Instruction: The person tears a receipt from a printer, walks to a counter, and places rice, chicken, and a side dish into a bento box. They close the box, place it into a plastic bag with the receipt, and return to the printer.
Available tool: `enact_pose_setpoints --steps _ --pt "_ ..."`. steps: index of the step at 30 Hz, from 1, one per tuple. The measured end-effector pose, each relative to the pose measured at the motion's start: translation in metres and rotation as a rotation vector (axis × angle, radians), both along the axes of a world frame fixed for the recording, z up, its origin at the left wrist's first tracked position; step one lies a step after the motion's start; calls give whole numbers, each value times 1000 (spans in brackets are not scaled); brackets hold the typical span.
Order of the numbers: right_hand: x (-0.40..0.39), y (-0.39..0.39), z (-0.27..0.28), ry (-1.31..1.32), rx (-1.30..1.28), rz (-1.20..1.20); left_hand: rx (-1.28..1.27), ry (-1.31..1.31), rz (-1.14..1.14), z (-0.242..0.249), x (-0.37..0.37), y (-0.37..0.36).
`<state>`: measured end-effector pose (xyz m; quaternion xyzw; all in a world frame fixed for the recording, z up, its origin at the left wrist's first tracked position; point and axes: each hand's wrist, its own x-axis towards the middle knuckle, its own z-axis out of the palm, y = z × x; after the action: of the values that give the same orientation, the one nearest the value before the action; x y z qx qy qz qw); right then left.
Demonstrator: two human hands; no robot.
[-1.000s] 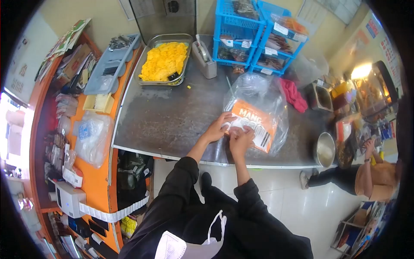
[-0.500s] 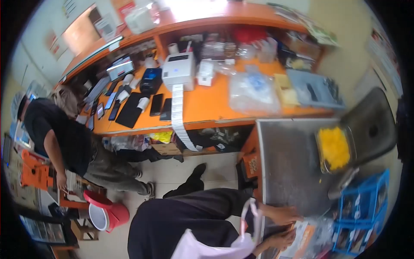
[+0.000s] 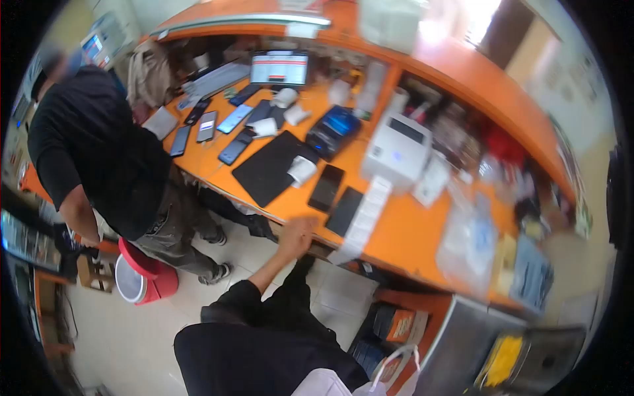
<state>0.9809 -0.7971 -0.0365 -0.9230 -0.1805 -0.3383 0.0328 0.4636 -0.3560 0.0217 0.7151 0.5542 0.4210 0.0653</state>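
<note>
My left hand (image 3: 297,237) reaches to the front edge of the orange desk (image 3: 409,247), left of a paper label strip (image 3: 363,221). Its fingers are smeared by motion, and nothing can be made out in them. The strip comes from a white label printer (image 3: 397,148) and hangs over the edge. Nearest the hand on the desk are a black phone (image 3: 326,187), a dark flat slab (image 3: 344,211) and a black mat (image 3: 269,173). A pale plastic bag (image 3: 323,384) with a looped handle shows at the bottom. My right hand is out of sight.
At left, a person in black (image 3: 99,152) stands by the desk near a red bucket (image 3: 157,280). Several phones, a screen (image 3: 279,68) and a card terminal (image 3: 333,131) crowd the desk. A metal counter (image 3: 456,350) with a tray of yellow food (image 3: 505,360) stands at lower right.
The view has swung left toward the desk. My left hand has left the clear packaging on the metal counter and is now at the desk's edge. My right hand has gone out of view.
</note>
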Motion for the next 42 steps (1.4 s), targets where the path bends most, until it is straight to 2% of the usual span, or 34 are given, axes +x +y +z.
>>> enact_pose_setpoints --steps 1,2,3,4,5,8,10,14,16,17,23,27,28,29,30,31,32,35,38,40,42 --pt "-18 58 11 18 23 107 7 -156 287 10 -35 27" --pt "-41 120 24 39 43 205 40 -131 425 17 -80 58" --pt "-58 179 -9 37 31 231 69 -122 542 23 -122 87" --pt "-86 236 -6 -87 155 462 119 -108 623 10 -170 119" --pt "-138 299 39 282 135 670 46 20 746 -4 -212 145" --pt "-221 413 56 355 77 902 -163 123 852 -18 -316 197" --pt "-260 456 72 482 68 1029 -236 148 954 -20 -365 210" --pt "-282 487 59 634 77 1076 -417 325 1082 -38 -437 228" --pt "-280 491 50 648 66 1068 -549 403 1026 -46 -453 228" --pt "-279 496 47 639 69 1069 -611 442 990 -43 -456 229" --pt "-293 515 61 616 72 1041 -564 469 1036 -41 -453 230" --pt "-309 537 63 596 143 1027 -178 296 1012 -40 -423 261" --pt "-317 544 66 593 175 1013 -169 299 937 -10 -393 271" --pt "-325 551 69 584 199 1020 -89 228 743 10 -371 283" --pt "-332 558 73 575 221 1026 -10 157 549 21 -352 299" --pt "-341 564 76 567 242 1036 10 71 463 11 -333 320" --pt "-350 570 82 623 269 1044 -45 61 252 15 -317 341" --pt "-369 579 95 692 166 1107 -202 347 299 32 -252 386" --pt "-385 580 93 701 250 1192 -453 473 265 33 -214 418" --pt "-395 577 93 665 216 1232 -539 539 172 16 -197 432" --pt "-407 579 92 783 141 1401 -546 619 45 -26 -184 437"
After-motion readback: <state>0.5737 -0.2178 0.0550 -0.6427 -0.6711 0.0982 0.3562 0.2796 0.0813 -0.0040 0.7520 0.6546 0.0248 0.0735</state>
